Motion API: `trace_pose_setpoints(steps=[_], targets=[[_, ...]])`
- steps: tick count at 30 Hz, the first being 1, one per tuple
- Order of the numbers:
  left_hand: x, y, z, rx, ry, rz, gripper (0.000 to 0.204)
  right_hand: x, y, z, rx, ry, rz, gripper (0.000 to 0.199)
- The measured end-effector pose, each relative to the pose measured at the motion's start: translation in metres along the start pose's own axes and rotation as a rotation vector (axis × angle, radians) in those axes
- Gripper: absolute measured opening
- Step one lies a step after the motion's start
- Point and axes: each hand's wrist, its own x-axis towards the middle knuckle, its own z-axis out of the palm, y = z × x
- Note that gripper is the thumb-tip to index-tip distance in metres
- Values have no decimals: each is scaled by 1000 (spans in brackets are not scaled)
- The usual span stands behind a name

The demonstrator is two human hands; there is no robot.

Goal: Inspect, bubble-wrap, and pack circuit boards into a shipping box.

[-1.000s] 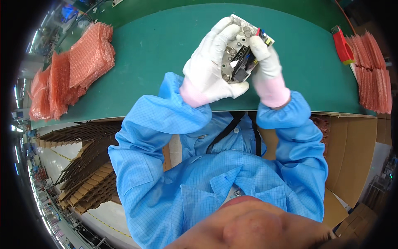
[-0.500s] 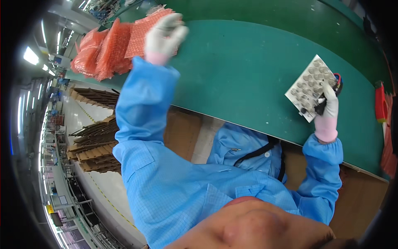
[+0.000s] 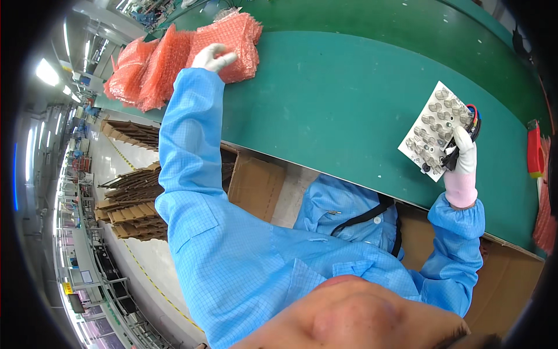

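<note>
Our left hand point(image 3: 212, 57) rests on bubble-wrap bags point(image 3: 174, 58) at the desk's point(image 3: 325, 87) far left; our right hand point(image 3: 462, 166) holds a circuit board point(image 3: 433, 131) over its right.

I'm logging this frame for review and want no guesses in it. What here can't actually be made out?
- Head view: the underside of the white board faces away from the camera.
- The right hand covers the board's lower corner and part of its wire bundle.
- The left hand lies on the pink bubble-wrap bags; whether it pinches one is hidden.
- The red tool sits at the warped rim, too small to identify.
</note>
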Motion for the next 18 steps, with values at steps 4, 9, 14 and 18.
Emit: trace_pose_setpoints(steps=[4, 9, 14, 18], targets=[[7, -1, 3, 37, -62, -23, 32, -3, 9, -3, 38, -2, -30, 40], [-4, 30, -19, -367, 152, 39, 32, -13, -2, -4, -10, 61, -41, 42], [-76, 210, -17, -545, -380, 314, 27, -23, -13, 21, -238, 105, -250, 43], [-114, 275, 39, -475, -608, 428, 26, -25, -5, 46, -246, 81, -397, 35]])
